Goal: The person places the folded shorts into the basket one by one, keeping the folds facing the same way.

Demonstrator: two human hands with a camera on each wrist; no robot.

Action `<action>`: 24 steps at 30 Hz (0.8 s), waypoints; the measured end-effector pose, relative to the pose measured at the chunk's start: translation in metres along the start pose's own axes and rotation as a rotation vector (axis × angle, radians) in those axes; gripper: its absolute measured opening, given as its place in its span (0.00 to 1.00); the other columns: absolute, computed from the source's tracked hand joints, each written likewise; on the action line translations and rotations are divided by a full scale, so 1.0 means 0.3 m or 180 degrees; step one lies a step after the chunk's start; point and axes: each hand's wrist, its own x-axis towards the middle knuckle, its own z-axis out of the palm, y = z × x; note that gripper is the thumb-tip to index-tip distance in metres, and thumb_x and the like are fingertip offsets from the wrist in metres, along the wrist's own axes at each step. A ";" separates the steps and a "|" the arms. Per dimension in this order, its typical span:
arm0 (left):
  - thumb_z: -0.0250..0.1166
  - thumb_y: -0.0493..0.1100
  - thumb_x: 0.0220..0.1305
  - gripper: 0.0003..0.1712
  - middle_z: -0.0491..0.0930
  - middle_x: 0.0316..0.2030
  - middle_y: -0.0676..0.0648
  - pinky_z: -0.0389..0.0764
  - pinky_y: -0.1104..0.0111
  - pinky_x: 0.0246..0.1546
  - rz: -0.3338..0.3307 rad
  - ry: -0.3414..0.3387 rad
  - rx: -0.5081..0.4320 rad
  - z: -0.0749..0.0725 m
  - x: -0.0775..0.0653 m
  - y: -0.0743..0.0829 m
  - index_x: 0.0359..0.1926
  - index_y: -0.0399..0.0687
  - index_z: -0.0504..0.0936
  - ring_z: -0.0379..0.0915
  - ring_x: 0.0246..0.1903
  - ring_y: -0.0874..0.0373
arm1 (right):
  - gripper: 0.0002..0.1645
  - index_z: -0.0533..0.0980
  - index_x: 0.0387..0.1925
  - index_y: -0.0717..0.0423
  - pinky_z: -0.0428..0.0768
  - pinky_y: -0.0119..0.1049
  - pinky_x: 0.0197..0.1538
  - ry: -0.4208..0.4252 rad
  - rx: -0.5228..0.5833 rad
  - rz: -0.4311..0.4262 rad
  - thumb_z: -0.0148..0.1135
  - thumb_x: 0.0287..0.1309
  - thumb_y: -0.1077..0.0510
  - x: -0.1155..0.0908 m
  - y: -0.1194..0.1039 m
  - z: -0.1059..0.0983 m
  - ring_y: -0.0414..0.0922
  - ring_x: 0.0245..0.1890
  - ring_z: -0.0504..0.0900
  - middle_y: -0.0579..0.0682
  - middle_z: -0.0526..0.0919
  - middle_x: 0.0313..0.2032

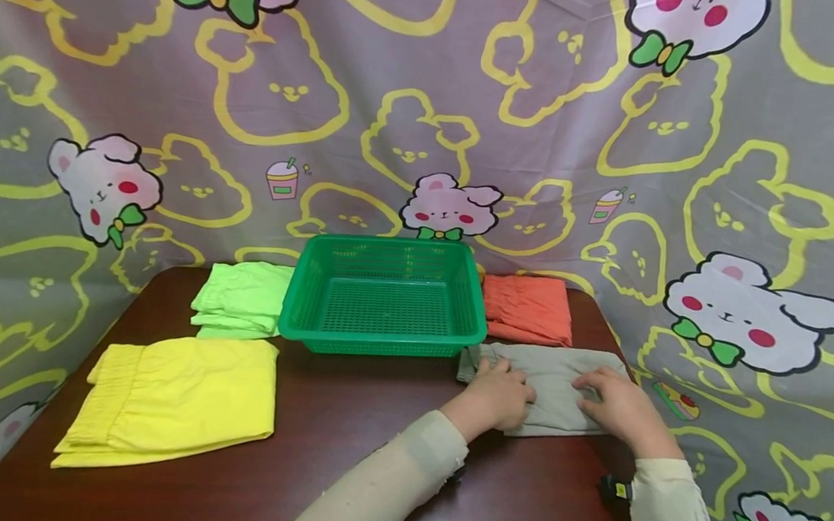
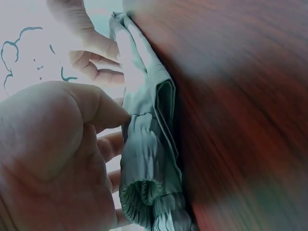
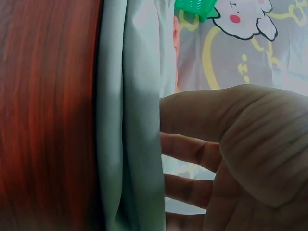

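A pair of grey pants (image 1: pixel 555 400) with a gathered elastic waistband lies folded on the right side of the table. My left hand (image 1: pixel 496 396) rests on its waistband end, thumb and fingertips touching the top of the cloth. Toward the other end, my right hand (image 1: pixel 626 410) touches the upper surface with its fingers spread. In the left wrist view the ribbed waistband (image 2: pixel 142 185) shows as a rolled edge under the left hand. Stacked folded layers (image 3: pixel 139 106) appear side-on in the right wrist view, beneath the thumb and fingers.
A green plastic basket (image 1: pixel 383 340) stands at the back centre. Folded lime-green pants (image 1: pixel 243 298) lie to its left, a folded orange-red garment (image 1: pixel 529 309) to its right. Folded yellow pants (image 1: pixel 186 398) are at the left of the brown table (image 1: pixel 350 424). A patterned curtain (image 1: pixel 372 58) hangs behind.
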 end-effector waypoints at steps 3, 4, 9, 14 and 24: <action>0.59 0.57 0.73 0.20 0.72 0.64 0.67 0.62 0.52 0.66 -0.0005 0.0027 -0.0009 0.003 0.000 0.000 0.63 0.85 0.77 0.60 0.66 0.59 | 0.14 0.85 0.44 0.54 0.79 0.61 0.50 0.0012 -0.0031 -0.0003 0.73 0.55 0.58 0.002 -0.008 0.000 0.60 0.48 0.83 0.57 0.83 0.46; 0.60 0.57 0.71 0.21 0.72 0.64 0.67 0.62 0.52 0.66 0.0003 0.0038 -0.0014 0.004 0.001 0.001 0.62 0.85 0.77 0.60 0.66 0.58 | 0.13 0.85 0.44 0.55 0.79 0.62 0.49 -0.0001 -0.0037 0.0008 0.73 0.55 0.59 0.001 -0.013 -0.002 0.60 0.47 0.83 0.58 0.83 0.45; 0.65 0.54 0.67 0.22 0.74 0.61 0.66 0.63 0.52 0.63 0.0076 0.0054 -0.0056 0.007 0.000 0.005 0.59 0.85 0.79 0.61 0.64 0.58 | 0.13 0.85 0.42 0.55 0.80 0.62 0.49 -0.0092 -0.0056 0.0101 0.74 0.53 0.59 -0.013 -0.034 -0.016 0.59 0.46 0.83 0.58 0.83 0.45; 0.67 0.53 0.65 0.24 0.74 0.61 0.66 0.64 0.54 0.61 0.0099 0.0009 -0.0069 0.003 -0.006 0.010 0.59 0.85 0.79 0.61 0.64 0.58 | 0.13 0.84 0.41 0.55 0.80 0.61 0.49 -0.0178 -0.0087 0.0178 0.75 0.53 0.59 -0.023 -0.052 -0.032 0.58 0.45 0.83 0.57 0.82 0.44; 0.66 0.53 0.67 0.23 0.72 0.64 0.66 0.64 0.53 0.61 0.0030 0.0000 -0.0071 -0.005 -0.033 0.035 0.60 0.86 0.78 0.60 0.66 0.58 | 0.12 0.84 0.40 0.54 0.81 0.59 0.46 -0.0265 -0.0088 0.0105 0.74 0.52 0.60 -0.024 -0.055 -0.039 0.54 0.41 0.82 0.54 0.82 0.42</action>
